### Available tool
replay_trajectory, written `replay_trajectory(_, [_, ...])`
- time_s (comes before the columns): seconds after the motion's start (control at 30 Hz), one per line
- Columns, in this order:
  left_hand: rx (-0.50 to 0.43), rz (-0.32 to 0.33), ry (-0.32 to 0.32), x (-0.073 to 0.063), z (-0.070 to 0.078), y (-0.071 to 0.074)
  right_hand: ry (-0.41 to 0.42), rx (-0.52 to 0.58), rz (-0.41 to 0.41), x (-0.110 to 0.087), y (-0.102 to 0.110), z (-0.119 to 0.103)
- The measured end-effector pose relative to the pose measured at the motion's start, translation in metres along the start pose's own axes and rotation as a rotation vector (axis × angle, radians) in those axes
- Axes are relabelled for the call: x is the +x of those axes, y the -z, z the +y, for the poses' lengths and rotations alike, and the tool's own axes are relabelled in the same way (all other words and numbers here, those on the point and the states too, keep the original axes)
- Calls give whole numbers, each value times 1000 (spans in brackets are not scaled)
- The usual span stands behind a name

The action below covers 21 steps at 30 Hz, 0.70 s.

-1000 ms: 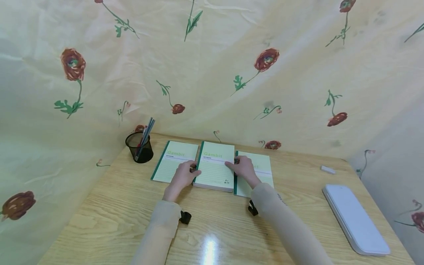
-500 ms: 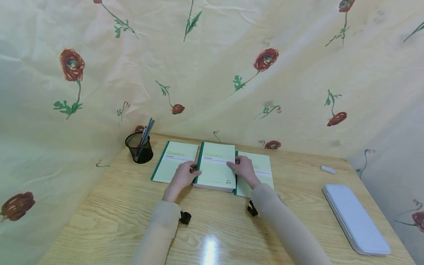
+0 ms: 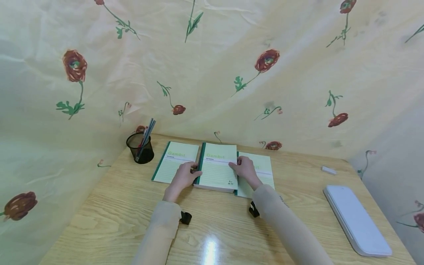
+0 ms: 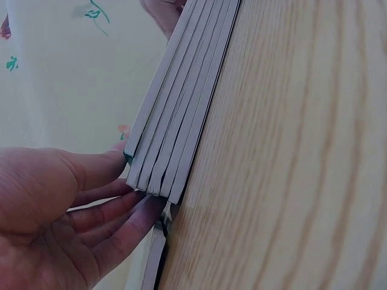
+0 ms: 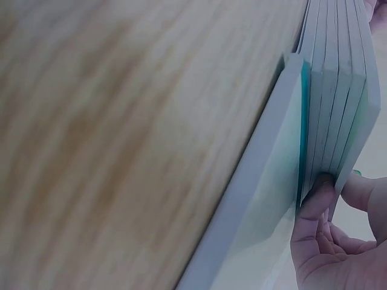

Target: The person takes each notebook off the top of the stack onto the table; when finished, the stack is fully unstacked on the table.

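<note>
In the head view, a stack of several green-spined Gambit notebooks (image 3: 216,171) stands on the table between two more notebooks. My left hand (image 3: 181,176) holds its left side; the left wrist view shows the thumb at the top spine and the fingers (image 4: 130,232) against the lower spines. From the right, my right hand (image 3: 246,171) grips the stack, thumb over the top cover and fingers at the page edges. The top notebook (image 5: 370,78) juts out past those below it. Beside the stack lie a left notebook (image 3: 172,167) and a right notebook (image 3: 266,176), partly covered by my right hand.
A black mesh pen holder (image 3: 140,150) with pens stands at the back left. On the right of the wooden table (image 3: 109,224) lie a white eraser-like block (image 3: 328,170) and a long white case (image 3: 357,221). Flowered cloth (image 3: 212,73) hangs behind the table.
The top of the middle stack has slid slightly to the right, and my right thumb has shifted right with it. My left hand has stayed nearly in place.
</note>
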<state>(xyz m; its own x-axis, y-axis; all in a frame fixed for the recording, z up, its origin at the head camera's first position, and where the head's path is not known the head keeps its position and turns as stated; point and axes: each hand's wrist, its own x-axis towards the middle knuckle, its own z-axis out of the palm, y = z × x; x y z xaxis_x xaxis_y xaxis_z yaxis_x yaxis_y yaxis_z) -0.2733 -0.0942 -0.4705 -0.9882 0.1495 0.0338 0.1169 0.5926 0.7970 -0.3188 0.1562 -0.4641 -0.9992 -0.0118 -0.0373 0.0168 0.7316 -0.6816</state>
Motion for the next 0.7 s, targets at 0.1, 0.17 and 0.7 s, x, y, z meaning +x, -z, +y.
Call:
replay_trajectory(0.1, [15, 3, 1, 0, 0, 0, -15, 8, -2, -2, 1, 0])
replay_trajectory(0.17, [21, 5, 2, 0, 0, 0, -28, 20, -10, -4, 2, 0])
replay_trajectory(0.7, [-10, 0, 32, 0, 0, -1, -88, 130, -34, -6, 15, 6])
